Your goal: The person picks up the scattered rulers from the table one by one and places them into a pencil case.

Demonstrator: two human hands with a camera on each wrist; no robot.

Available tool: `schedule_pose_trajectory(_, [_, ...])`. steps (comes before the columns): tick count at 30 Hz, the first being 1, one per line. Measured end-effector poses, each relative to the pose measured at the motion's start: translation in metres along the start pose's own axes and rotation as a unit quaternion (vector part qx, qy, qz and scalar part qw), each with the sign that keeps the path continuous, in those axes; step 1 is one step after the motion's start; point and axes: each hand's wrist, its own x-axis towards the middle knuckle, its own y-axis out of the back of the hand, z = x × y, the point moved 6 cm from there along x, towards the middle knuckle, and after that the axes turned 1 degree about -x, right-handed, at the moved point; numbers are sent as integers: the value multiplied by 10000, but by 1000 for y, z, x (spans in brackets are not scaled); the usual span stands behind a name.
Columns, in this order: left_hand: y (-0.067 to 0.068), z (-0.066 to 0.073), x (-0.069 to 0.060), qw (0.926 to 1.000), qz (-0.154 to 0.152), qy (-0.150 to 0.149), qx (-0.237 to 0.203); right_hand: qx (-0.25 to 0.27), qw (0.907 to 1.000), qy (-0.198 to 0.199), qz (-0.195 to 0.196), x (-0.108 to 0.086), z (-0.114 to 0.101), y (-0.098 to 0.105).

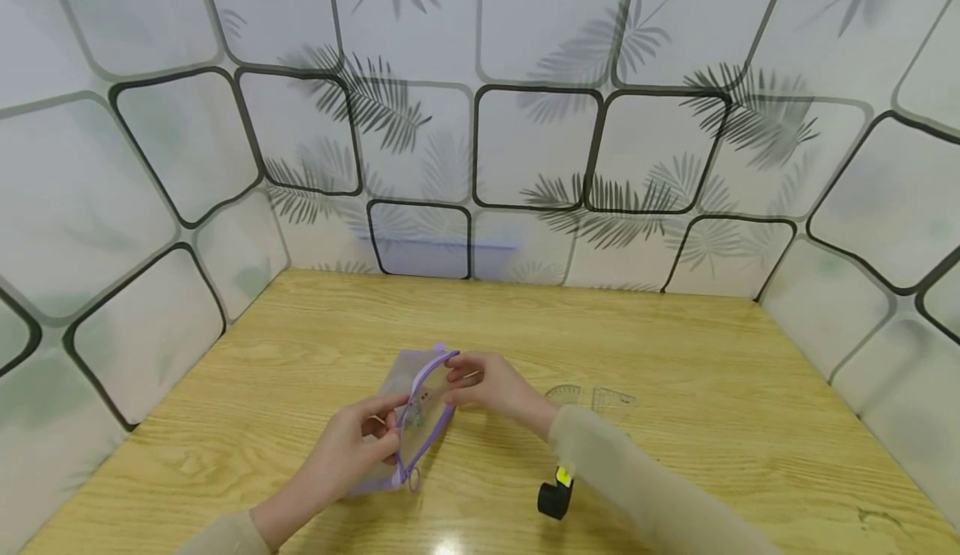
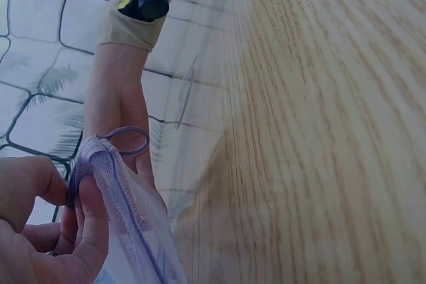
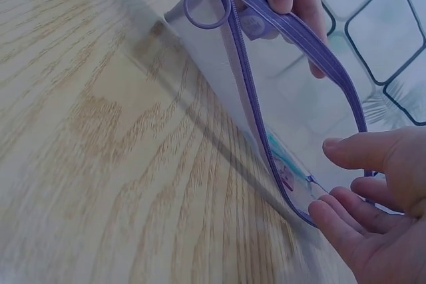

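The purple-trimmed zippered pouch (image 1: 431, 422) is held unzipped over the counter (image 1: 300, 330), its edge pinched by the left hand (image 1: 351, 448); at the mouth's far end, the right hand (image 1: 493, 387) is spread.

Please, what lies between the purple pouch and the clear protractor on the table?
The right hand lies between the purple pouch and the clear protractor, as the head view shows.

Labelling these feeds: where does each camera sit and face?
Head: on the head, facing forward and down at the pouch; left hand and right hand show.
Left wrist: worn there, facing left hand and pouch; right forearm also shows.
Right wrist: worn there, facing the open pouch; both hands show.
Both wrist views share the pull ring.
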Motion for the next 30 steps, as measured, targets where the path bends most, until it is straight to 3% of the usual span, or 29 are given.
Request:
schedule_pose_trajectory(21, [-1, 0, -1, 10000, 15, 45, -1, 159, 9999, -7, 68, -10, 11, 19])
schedule_pose_trajectory(26, [-1, 0, 0, 10000, 27, 70, -30, 3, 9999, -38, 153, -14, 14, 26])
schedule_pose_trajectory(30, [-1, 1, 0, 10000, -5, 68, -55, -404, 9989, 123, 215, -18, 15, 33])
